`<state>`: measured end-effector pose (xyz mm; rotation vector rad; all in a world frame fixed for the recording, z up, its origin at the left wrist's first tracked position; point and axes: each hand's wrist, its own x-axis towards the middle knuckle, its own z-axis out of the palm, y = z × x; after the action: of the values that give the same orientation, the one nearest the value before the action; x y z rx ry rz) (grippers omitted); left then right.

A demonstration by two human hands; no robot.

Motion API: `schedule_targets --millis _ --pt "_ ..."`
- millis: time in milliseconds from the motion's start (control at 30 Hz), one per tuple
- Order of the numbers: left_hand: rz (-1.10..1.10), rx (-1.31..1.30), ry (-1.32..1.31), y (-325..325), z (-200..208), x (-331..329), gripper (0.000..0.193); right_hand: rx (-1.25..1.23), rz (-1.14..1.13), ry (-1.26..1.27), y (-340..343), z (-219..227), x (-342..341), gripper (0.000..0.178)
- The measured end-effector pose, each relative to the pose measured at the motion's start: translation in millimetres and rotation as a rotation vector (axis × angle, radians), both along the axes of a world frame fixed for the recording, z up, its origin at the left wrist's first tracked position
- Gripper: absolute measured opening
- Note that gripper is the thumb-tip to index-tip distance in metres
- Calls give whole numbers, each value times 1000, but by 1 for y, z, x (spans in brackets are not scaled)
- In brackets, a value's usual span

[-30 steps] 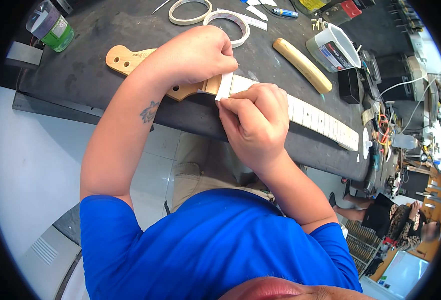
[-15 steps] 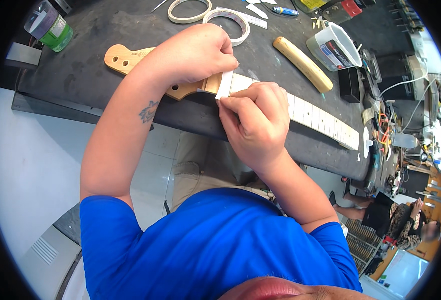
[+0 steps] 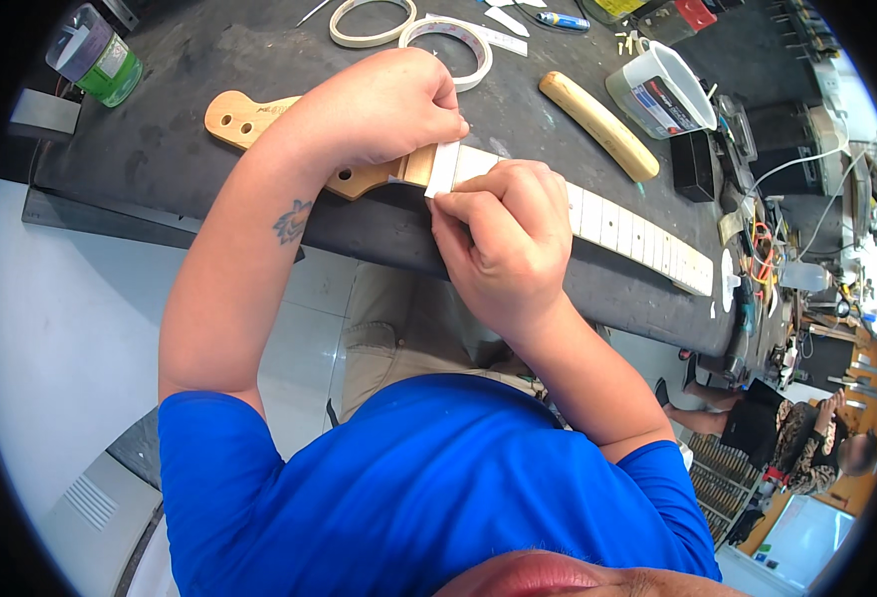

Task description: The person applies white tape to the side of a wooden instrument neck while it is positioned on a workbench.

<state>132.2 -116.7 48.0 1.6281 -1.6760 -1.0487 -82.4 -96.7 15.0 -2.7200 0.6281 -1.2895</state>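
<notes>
A light-wood guitar neck (image 3: 639, 239) lies along the bench's near edge, its headstock (image 3: 227, 111) to the left and its pale fretted board to the right. Across the board, close to the headstock, runs a short white strip of tape (image 3: 442, 171). My left hand (image 3: 384, 107) reaches over the headstock, its fingers closed at the strip's far end. At the near end, my right hand (image 3: 513, 234) pinches the strip between thumb and forefinger, its curled fingers over the neck. Part of the headstock is hidden under my left forearm.
Two tape rolls (image 3: 483, 76) lie beyond my left hand. Past the neck are a wooden stick (image 3: 599, 124), a clear plastic tub (image 3: 659, 92) and a black box (image 3: 693, 167). A green-labelled jar (image 3: 100, 62) stands far left. Another person (image 3: 806, 438) is at the right.
Both hands keep their hold on the strip, nearly still. The bench and everything on it sit slightly further left in the picture.
</notes>
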Motion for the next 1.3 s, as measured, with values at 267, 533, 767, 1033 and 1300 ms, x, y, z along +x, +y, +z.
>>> schedule_targets --millis 267,533,767,1033,1300 --pt "-29 22 -6 -2 4 3 29 -55 10 -32 -4 -8 4 23" --pt "-20 37 -66 -3 9 1 27 -56 12 -29 -3 -7 3 25" --pt "119 -276 9 5 -16 -2 20 -36 16 -32 -4 -6 3 26" --pt "-97 -301 58 16 -21 10 17 -61 22 -56 -3 -6 3 22" --pt "-94 -366 -221 20 -20 7 29 -52 11 -11 2 -8 3 24"
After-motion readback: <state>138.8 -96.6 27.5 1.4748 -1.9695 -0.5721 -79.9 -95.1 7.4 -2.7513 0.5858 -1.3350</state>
